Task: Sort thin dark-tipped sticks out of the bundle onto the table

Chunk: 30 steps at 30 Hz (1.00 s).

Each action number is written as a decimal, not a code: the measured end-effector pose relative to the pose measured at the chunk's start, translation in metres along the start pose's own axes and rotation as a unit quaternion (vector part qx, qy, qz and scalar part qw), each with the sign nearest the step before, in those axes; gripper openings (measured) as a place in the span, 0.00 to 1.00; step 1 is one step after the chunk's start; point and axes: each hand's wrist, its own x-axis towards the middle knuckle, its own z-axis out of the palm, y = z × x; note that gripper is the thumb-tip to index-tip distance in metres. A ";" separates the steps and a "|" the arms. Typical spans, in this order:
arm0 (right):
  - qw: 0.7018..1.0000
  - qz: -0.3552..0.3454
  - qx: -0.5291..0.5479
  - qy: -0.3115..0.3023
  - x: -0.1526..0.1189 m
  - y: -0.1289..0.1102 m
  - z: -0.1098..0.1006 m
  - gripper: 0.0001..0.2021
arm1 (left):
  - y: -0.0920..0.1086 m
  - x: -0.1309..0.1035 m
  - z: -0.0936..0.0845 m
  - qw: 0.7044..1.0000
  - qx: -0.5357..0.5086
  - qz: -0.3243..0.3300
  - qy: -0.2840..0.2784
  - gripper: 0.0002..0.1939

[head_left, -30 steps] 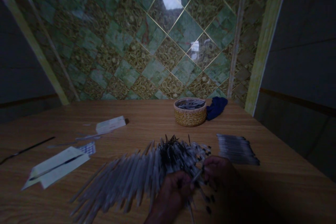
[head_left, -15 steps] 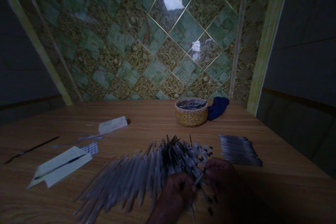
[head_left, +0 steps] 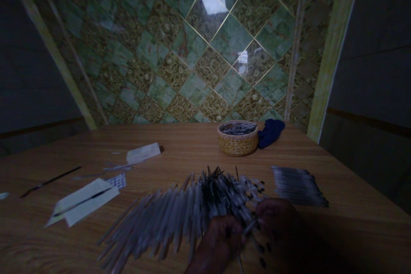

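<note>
My left hand (head_left: 221,239) and my right hand (head_left: 278,218) are close together at the front of the table, both closed on one short pale pen (head_left: 250,226). The left grips its lower end and the right its upper end; the fingertips are dim. Just beyond them spreads a pile of clear pen barrels (head_left: 160,218). Dark pen parts (head_left: 213,184), with thin black tips pointing up, lie on the pile's right part. Small black caps (head_left: 262,262) are scattered by my right hand. To the right, a neat row of pens (head_left: 300,186) lies side by side.
A woven basket (head_left: 238,143) holding pens stands at the back, touching a dark blue cloth (head_left: 271,132). At left lie a folded paper (head_left: 80,205) with a dark pen on it, a white box-like piece (head_left: 143,153) and a thin black strip (head_left: 51,182). A tiled wall (head_left: 192,72) rises behind.
The view has shifted slightly, so everything sits a little further right and lower. Both hands keep hold of the same pen, with barely any movement against the pile.
</note>
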 end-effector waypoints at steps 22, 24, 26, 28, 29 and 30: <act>0.995 0.028 -0.092 -0.003 -0.024 -0.007 0.003 0.12 | 0.008 -0.003 0.002 0.974 0.194 0.113 0.018 0.08; 0.996 0.026 -0.088 0.017 -0.024 0.000 0.003 0.13 | 0.008 -0.003 0.002 0.972 0.201 0.121 0.027 0.08; 0.995 0.032 -0.086 0.030 -0.024 0.004 0.003 0.14 | 0.009 -0.004 0.002 0.972 0.200 0.125 0.029 0.06; 0.995 0.037 -0.085 0.036 -0.025 0.005 0.004 0.15 | 0.010 -0.005 0.000 0.973 0.189 0.131 0.009 0.03; 0.995 0.040 -0.087 0.035 -0.025 0.004 0.004 0.15 | 0.011 -0.006 0.000 0.974 0.183 0.134 -0.002 0.03; 0.995 0.043 -0.088 0.035 -0.025 0.003 0.004 0.15 | 0.012 -0.007 -0.001 0.975 0.175 0.137 -0.011 0.03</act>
